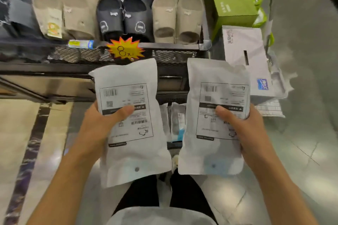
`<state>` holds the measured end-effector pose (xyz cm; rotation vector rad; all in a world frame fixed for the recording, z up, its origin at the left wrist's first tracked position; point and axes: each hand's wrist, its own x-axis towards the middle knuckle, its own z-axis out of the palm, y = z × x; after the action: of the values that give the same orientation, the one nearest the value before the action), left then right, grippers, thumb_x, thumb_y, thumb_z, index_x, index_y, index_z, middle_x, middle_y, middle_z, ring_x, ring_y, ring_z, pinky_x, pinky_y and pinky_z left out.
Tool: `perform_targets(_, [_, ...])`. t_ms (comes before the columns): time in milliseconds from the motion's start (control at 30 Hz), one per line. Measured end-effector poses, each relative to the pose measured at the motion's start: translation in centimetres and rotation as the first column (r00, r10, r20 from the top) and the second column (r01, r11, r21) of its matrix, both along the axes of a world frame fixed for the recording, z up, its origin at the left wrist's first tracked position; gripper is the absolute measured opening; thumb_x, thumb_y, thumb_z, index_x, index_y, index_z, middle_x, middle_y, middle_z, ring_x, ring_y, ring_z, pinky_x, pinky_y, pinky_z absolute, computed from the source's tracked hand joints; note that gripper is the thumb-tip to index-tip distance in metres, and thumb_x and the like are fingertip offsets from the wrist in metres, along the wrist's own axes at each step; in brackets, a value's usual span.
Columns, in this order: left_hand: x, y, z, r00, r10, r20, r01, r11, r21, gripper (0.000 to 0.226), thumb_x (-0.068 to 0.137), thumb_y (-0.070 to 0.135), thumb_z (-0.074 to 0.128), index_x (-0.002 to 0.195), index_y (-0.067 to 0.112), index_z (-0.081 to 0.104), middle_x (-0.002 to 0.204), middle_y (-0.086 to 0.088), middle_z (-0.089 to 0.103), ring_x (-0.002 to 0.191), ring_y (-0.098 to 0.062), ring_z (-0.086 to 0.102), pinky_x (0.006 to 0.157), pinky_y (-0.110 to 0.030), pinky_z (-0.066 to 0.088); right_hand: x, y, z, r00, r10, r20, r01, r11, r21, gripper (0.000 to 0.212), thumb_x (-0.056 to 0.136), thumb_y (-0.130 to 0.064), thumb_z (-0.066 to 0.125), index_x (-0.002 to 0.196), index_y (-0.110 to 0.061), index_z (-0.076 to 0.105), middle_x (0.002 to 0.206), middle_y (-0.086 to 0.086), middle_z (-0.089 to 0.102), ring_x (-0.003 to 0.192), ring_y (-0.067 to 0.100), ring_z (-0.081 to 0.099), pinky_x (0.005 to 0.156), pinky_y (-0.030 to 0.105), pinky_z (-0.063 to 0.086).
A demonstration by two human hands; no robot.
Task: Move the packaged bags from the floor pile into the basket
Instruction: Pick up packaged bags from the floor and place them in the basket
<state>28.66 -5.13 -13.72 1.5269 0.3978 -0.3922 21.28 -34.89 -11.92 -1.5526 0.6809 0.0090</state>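
Observation:
I hold two white packaged bags with printed labels in front of me. My left hand (98,124) grips the left bag (131,151) by its left edge, thumb on the label. My right hand (245,129) grips the right bag (210,151) by its right edge, thumb on its label. Between the two bags, lower down, more packaged bags (175,122) lie on the floor. Behind them stands a black wire-mesh basket (173,56) on a shelf rack; its inside is hidden from here.
Beige slippers (175,12) and black slippers (124,14) fill the shelf above the mesh rail, with a yellow starburst price tag (126,50). A green box (234,0) and a white box (245,56) stand at the right. My legs are below.

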Motion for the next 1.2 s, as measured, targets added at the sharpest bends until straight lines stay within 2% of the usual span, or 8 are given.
perform_targets(167, [1.4,-0.9,-4.2,0.991,0.123,-0.045,-0.121,0.991,0.052,0.056,0.066,0.021,0.085,0.121,0.019,0.071,0.109,-0.003,0.081,0.096,-0.026,0.079,0.083,-0.051,0.063,5.1,-1.3,-5.6,0.99,0.122,-0.065,-0.123,0.992,-0.007,0.041,0.08,-0.023,0.085,0.118,-0.024,0.069,0.108,-0.005,0.081,0.098,0.015,0.078,0.092,0.048,0.062])
perform_targets(300, [3.8,-0.5,-9.3,0.991,0.122,-0.062,-0.117,0.991,0.067,0.054,0.066,0.024,0.086,0.117,0.021,0.072,0.109,-0.001,0.081,0.099,-0.025,0.079,0.09,-0.052,0.061,8.7,-0.5,-11.4,0.977,0.188,-0.099,-0.188,0.982,0.012,0.049,0.075,-0.032,0.088,0.12,-0.025,0.067,0.111,-0.004,0.079,0.101,0.018,0.078,0.093,0.049,0.061])
perform_targets(433, [6.6,1.2,-16.5,0.994,0.086,-0.064,-0.081,0.993,0.082,0.083,0.042,0.052,0.101,0.115,0.025,0.074,0.114,-0.003,0.08,0.103,-0.027,0.078,0.095,-0.052,0.057,11.3,1.0,-19.0,0.969,0.211,-0.129,-0.21,0.977,0.02,0.047,0.071,-0.035,0.088,0.114,-0.03,0.069,0.109,-0.006,0.08,0.1,0.017,0.078,0.092,0.049,0.061])
perform_targets(600, [8.4,3.0,-29.1,0.993,0.06,-0.103,-0.05,0.994,0.099,0.101,0.03,0.059,0.101,0.119,0.02,0.073,0.112,-0.002,0.08,0.101,-0.025,0.078,0.083,-0.045,0.064,13.0,2.3,-31.4,0.966,0.177,-0.188,-0.181,0.983,-0.005,0.047,0.076,-0.029,0.089,0.118,-0.029,0.068,0.111,-0.006,0.079,0.1,0.014,0.077,0.092,0.047,0.062])
perform_targets(800, [9.1,3.2,-42.8,0.985,0.057,-0.161,-0.037,0.991,0.125,0.05,0.063,0.026,0.084,0.111,0.02,0.074,0.103,0.004,0.082,0.096,-0.019,0.079,0.077,-0.035,0.065,13.8,3.4,-44.2,0.969,0.169,-0.181,-0.169,0.985,0.013,0.046,0.08,-0.022,0.084,0.123,-0.024,0.069,0.108,-0.01,0.08,0.096,0.008,0.078,0.081,0.029,0.065])
perform_targets(900, [9.4,3.3,-47.5,0.98,0.041,-0.194,-0.015,0.991,0.133,0.06,0.058,0.027,0.086,0.116,0.017,0.074,0.107,0.0,0.081,0.099,-0.022,0.079,0.087,-0.044,0.062,13.7,3.8,-48.4,0.971,0.149,-0.188,-0.148,0.989,0.02,0.048,0.076,-0.024,0.084,0.121,-0.022,0.068,0.109,-0.008,0.08,0.098,0.011,0.078,0.087,0.036,0.064])
perform_targets(1033, [10.6,3.0,-51.7,0.983,0.012,-0.183,0.01,0.993,0.118,0.067,0.057,0.03,0.087,0.12,0.016,0.072,0.108,0.001,0.081,0.099,-0.02,0.078,0.084,-0.039,0.065,14.3,3.5,-51.7,0.961,0.207,-0.186,-0.205,0.978,0.03,0.053,0.08,-0.021,0.083,0.131,-0.016,0.066,0.12,-0.001,0.078,0.11,0.018,0.075,0.097,0.046,0.06])
perform_targets(1200, [12.0,2.5,-56.3,0.965,-0.094,-0.246,0.134,0.98,0.151,0.066,0.064,0.028,0.091,0.125,0.017,0.068,0.112,0.004,0.08,0.104,-0.017,0.077,0.094,-0.045,0.061,15.2,3.1,-53.1,0.96,0.183,-0.212,-0.186,0.983,0.005,0.048,0.086,-0.015,0.081,0.131,-0.022,0.066,0.117,-0.01,0.078,0.107,0.008,0.075,0.092,0.036,0.061])
